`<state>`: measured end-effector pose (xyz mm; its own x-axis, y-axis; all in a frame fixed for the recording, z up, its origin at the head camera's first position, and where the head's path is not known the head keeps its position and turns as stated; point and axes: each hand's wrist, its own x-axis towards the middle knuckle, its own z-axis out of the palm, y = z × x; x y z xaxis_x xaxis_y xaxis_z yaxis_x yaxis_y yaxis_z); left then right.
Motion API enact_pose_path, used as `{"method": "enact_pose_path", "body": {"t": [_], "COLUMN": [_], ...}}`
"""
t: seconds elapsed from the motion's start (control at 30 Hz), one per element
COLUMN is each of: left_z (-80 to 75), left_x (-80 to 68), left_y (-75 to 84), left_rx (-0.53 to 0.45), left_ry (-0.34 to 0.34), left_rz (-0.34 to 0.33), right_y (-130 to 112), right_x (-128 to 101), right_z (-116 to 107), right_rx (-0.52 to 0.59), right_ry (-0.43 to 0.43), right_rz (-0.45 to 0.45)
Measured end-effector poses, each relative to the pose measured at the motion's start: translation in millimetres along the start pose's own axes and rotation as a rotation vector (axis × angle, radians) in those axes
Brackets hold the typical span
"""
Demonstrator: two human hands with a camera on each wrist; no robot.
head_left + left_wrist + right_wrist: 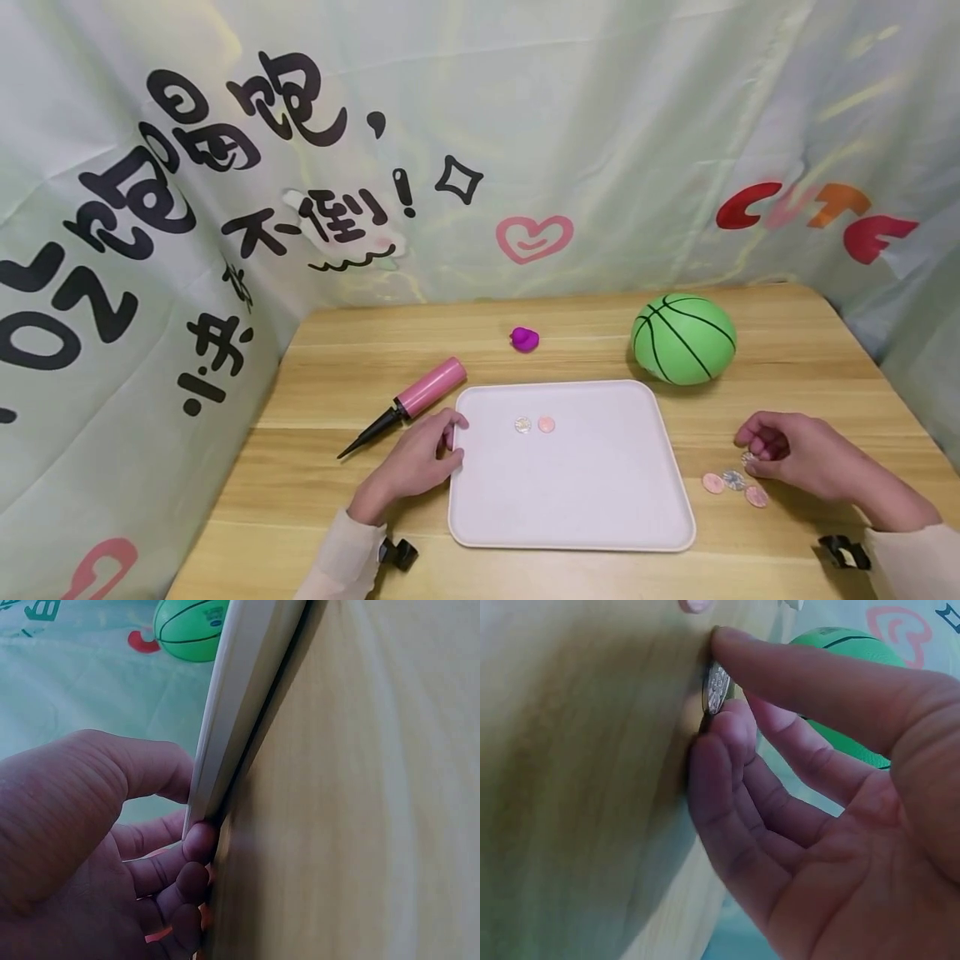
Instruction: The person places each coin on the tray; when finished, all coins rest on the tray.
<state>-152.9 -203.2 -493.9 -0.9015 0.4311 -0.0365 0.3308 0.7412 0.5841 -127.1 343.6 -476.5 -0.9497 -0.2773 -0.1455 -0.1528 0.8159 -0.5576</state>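
My left hand (423,454) grips the left rim of a white rectangular tray (570,500). In the left wrist view its thumb presses the rim from above and the curled fingers (199,841) are at the underside. Two coins lie in the upper part of the tray, a silver coin (522,425) and a pink coin (547,424). To the right of the tray, my right hand (806,458) has thumb and fingertips around another silver coin (717,688), close to the tabletop. Just below that hand lie a pink coin (713,483), a silver coin (734,480) and another pink coin (757,497).
A green ball (684,339) with black lines stands behind the tray's right corner. A small purple rubber duck (524,339) sits farther back. The pink hand pump (431,387) with a black nozzle lies left of the tray. A printed cloth (622,150) hangs behind the wooden table (337,350).
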Motion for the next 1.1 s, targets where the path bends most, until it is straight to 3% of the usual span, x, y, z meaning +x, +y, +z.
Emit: {"method": "enact_pose_path", "body": {"t": [0.53, 0.8, 1.1], "left_z": [-2.1, -1.6, -2.0], "left_x": [0.6, 1.1, 0.5], "left_y": [0.5, 1.4, 2.7], "left_rx": [-0.003, -0.001, -0.006], "left_ry": [0.000, -0.006, -0.008], "left_rz": [-0.005, -0.004, -0.018], "right_y": [-0.5, -3.2, -5.0], "right_x": [2.0, 0.8, -0.7], "right_z": [1.3, 3.3, 5.1], "right_rx": [-0.028, -0.067, -0.059], "right_ry": [0.029, -0.026, 0.017], "right_rz": [-0.043, -0.019, -0.011]}}
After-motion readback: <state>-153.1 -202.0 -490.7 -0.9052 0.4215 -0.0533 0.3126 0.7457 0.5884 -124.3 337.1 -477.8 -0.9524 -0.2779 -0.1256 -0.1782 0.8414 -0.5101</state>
